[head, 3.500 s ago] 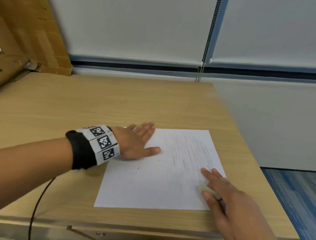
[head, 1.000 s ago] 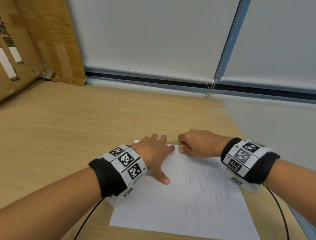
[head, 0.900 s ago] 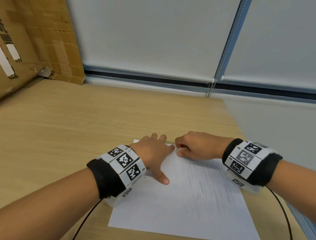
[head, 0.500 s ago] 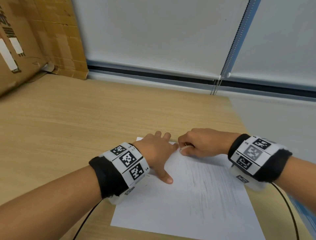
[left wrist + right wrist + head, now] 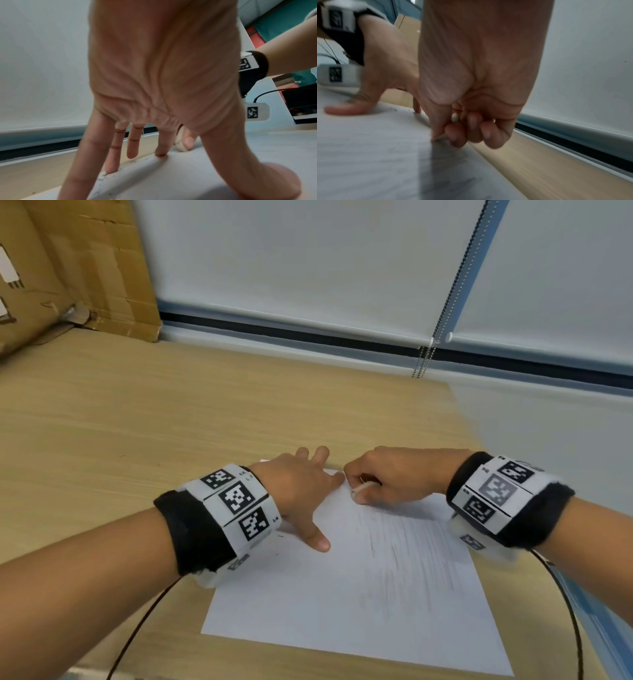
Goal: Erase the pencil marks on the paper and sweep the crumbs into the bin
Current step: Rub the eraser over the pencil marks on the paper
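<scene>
A white sheet of paper (image 5: 342, 604) with faint grey pencil strokes (image 5: 411, 549) on its right half lies on the wooden table (image 5: 171, 412). My left hand (image 5: 301, 491) presses flat on the sheet's far left corner, fingers spread and straight (image 5: 132, 143). My right hand (image 5: 387, 477) curls its fingers round a small off-white eraser (image 5: 361, 487) and holds it against the paper's far edge, close to my left fingertips. The same eraser (image 5: 180, 146) shows beside my left forefinger, and a bit of the eraser (image 5: 454, 117) shows inside my right fist. Dark crumbs (image 5: 106, 177) dot the paper's edge.
A cardboard box (image 5: 68, 268) stands at the table's back left corner. White roller blinds with a bead chain (image 5: 442, 313) run along the back. The table's right edge (image 5: 479, 446) lies just beyond my right wrist. Cables trail from both wristbands.
Since 3.5 s ago my right hand with the eraser moved from the paper's near right corner to its far edge beside my left hand. Over the last second both hands barely shift.
</scene>
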`<action>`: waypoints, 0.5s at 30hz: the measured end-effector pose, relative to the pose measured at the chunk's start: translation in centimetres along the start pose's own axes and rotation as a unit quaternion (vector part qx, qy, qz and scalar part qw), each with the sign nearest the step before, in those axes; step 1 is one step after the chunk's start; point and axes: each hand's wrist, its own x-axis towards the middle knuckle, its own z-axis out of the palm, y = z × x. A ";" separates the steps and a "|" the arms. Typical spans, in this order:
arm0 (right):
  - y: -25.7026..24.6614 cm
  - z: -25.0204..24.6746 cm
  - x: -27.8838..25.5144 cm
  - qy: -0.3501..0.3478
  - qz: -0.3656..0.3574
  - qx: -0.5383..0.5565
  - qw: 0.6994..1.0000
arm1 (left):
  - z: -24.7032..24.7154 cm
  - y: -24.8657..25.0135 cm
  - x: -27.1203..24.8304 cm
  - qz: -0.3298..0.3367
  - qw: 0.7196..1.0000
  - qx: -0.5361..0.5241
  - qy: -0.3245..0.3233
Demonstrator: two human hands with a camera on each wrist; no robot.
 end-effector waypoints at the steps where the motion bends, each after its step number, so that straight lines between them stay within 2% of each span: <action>1: -0.2 0.1 -0.3 -0.027 -0.006 0.011 1.000 | 0.1 0.0 0.0 0.000 1.000 0.003 0.002; 3: -0.5 0.0 -0.5 -0.050 -0.006 0.013 0.999 | 0.0 0.0 0.0 0.000 1.000 0.010 0.001; 8: 0.2 -0.6 0.7 0.028 0.011 -0.006 1.000 | 0.0 0.0 0.1 -0.011 1.000 0.006 -0.015; 13: -0.7 -0.2 -0.1 -0.052 0.005 0.016 0.998 | -0.2 0.3 0.0 -0.010 1.000 0.007 -0.017; 15: -0.6 -0.7 0.2 -0.023 0.019 0.000 1.000 | -0.2 0.2 0.0 -0.012 1.000 0.006 -0.021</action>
